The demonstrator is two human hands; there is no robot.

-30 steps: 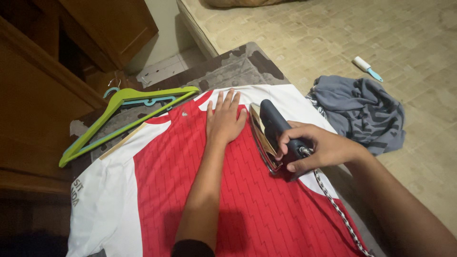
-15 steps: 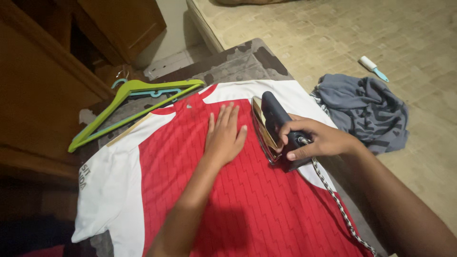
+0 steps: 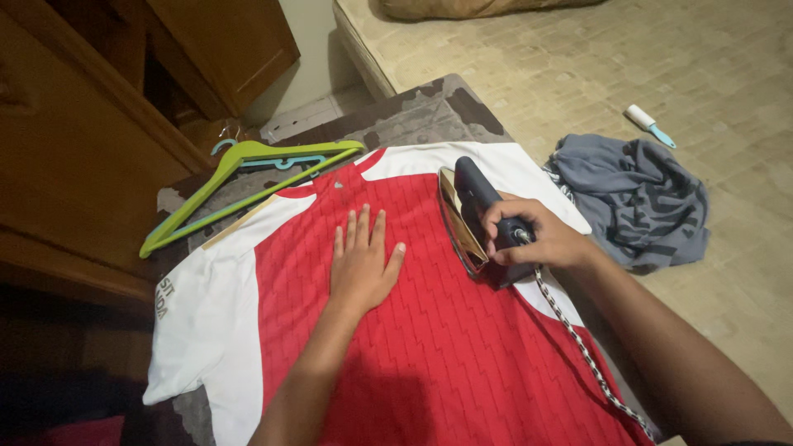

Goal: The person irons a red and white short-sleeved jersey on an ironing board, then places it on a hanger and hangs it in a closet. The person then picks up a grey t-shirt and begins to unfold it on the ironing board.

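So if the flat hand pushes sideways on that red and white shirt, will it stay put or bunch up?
The red and white shirt looks thin and limp, lying flat on the padded board, so it would likely slide and wrinkle under the left hand. It probably weighs little. The iron, tipped on its edge in the right hand, may not pin it much.

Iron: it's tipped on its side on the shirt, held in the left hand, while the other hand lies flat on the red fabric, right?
Not quite. The head view shows the right hand holding the tipped iron; the left hand lies flat on the red shirt.
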